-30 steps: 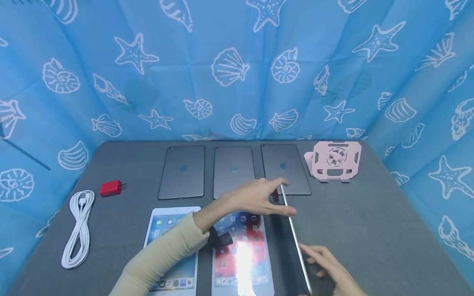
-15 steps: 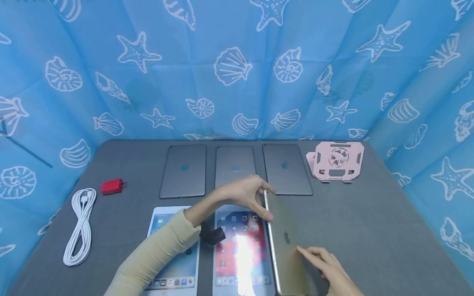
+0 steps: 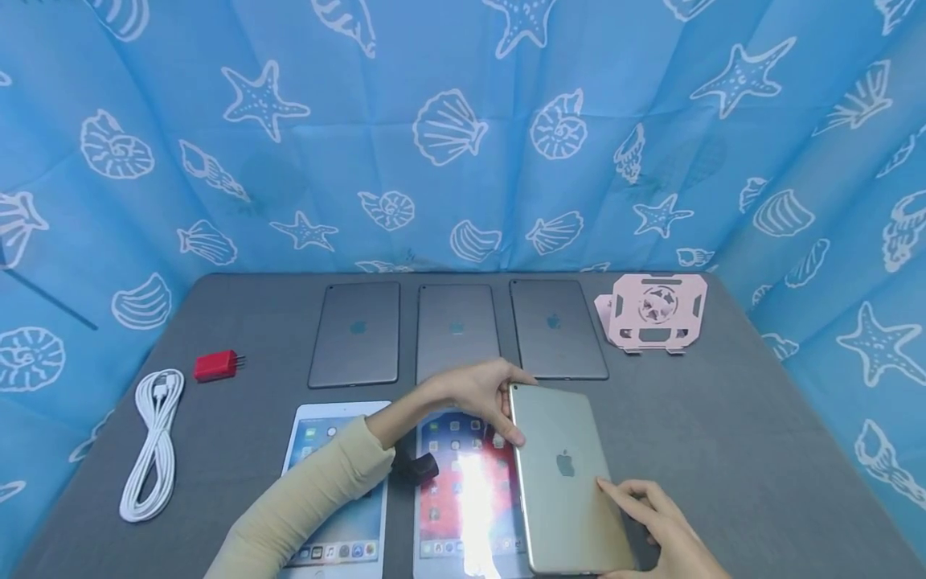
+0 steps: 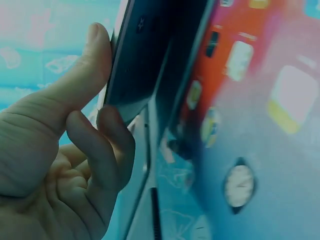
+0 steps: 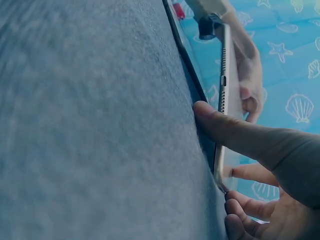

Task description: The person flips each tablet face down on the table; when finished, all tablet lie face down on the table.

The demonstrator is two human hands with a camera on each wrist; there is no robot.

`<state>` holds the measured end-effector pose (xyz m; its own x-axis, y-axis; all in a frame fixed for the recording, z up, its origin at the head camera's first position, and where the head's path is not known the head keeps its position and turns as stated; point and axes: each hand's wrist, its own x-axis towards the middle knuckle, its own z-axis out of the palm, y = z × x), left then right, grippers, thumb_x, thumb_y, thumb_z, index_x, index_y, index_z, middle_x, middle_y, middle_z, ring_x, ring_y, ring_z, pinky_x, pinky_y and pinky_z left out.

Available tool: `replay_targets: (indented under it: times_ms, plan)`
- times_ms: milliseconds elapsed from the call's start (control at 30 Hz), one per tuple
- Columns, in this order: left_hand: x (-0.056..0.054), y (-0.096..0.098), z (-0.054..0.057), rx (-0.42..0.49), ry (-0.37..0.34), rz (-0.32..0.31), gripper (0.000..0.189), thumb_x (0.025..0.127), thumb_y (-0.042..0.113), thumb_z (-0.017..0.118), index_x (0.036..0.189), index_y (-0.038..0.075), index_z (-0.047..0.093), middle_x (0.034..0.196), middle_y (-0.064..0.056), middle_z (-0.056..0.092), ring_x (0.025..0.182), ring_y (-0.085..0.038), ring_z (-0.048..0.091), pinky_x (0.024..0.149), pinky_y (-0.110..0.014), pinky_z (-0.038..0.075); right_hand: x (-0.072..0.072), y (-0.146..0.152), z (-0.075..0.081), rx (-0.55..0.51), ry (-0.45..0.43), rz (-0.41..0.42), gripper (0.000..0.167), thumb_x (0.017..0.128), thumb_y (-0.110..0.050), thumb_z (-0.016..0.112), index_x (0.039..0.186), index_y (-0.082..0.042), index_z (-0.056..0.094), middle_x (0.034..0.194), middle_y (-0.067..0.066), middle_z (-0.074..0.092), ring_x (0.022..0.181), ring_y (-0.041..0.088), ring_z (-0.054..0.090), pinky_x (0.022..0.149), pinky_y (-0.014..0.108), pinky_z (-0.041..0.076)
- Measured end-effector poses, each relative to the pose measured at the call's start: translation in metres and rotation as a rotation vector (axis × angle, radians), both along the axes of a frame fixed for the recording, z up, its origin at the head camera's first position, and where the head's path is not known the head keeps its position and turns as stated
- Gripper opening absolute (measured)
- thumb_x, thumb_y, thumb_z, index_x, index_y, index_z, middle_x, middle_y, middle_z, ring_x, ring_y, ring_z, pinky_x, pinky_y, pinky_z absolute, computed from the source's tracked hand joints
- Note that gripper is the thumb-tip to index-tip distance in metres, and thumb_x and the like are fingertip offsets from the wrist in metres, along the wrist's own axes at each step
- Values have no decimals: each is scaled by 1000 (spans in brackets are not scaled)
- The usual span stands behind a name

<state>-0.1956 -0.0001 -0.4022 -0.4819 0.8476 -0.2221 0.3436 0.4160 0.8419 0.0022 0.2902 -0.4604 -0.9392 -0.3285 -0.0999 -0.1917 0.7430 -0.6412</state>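
A gold-backed tablet (image 3: 571, 507) lies back up and slightly tilted over the front of the table, its left edge raised. My left hand (image 3: 481, 390) pinches its upper left edge between thumb and fingers. The left wrist view shows the dark screen side (image 4: 145, 60) facing down. My right hand (image 3: 665, 527) holds the lower right corner, index fingertip on the back. In the right wrist view the thumb (image 5: 220, 122) is at the tablet's port edge (image 5: 224, 90). Just left, a lit tablet (image 3: 463, 474) lies screen up, and another lit tablet (image 3: 362, 523) is partly hidden by my left sleeve.
Three dark grey tablets lie back up in a row behind: left (image 3: 356, 354), middle (image 3: 456, 322) and right (image 3: 559, 338). A pink stand (image 3: 654, 314) is at the back right. On the left are a red charger plug (image 3: 215, 366) and a coiled white cable (image 3: 152, 450).
The gold tablet, nearly on edge a second ago, has tipped over to the right so its back now faces up. My left hand moved left with its edge; my right hand shifted slightly.
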Motion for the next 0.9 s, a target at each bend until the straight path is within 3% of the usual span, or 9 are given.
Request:
replay_targets:
  times_ms: [100,333,567,767,900]
  plan:
    - [2,2,-6,-13,36,5,94,76,20,92,153,1,43,68,4,63,57,-5,55,56,-17,46,0,3,0,21,-16,-12,92,75,-36,91,149,-1,49,124,11,48,95,-4,36,64,21,39]
    - [5,8,-18,-29,119,31,91,74,26,93,152,8,49,69,8,59,61,-2,50,69,-16,45,0,11,0,65,34,-16,94,72,-36,93,148,0,51,122,9,49,95,-5,36,66,22,40]
    - [6,17,-19,-64,173,40,91,76,31,92,153,10,48,65,9,55,58,-2,47,65,-15,44,-3,21,2,152,-26,-37,99,72,-43,91,151,-2,48,126,8,49,98,1,41,73,27,46]
    - [6,24,-16,-105,225,37,92,77,36,91,153,10,47,66,9,57,58,-1,48,58,-16,41,-3,31,-1,119,-28,-8,97,76,-38,89,155,-6,43,129,13,46,100,1,38,68,23,42]
    - [7,29,-15,-154,275,37,94,76,42,91,153,12,48,68,11,58,59,0,49,59,-15,42,-5,34,-1,117,-72,-19,97,78,-37,88,156,-4,41,130,15,45,103,12,43,67,25,43]
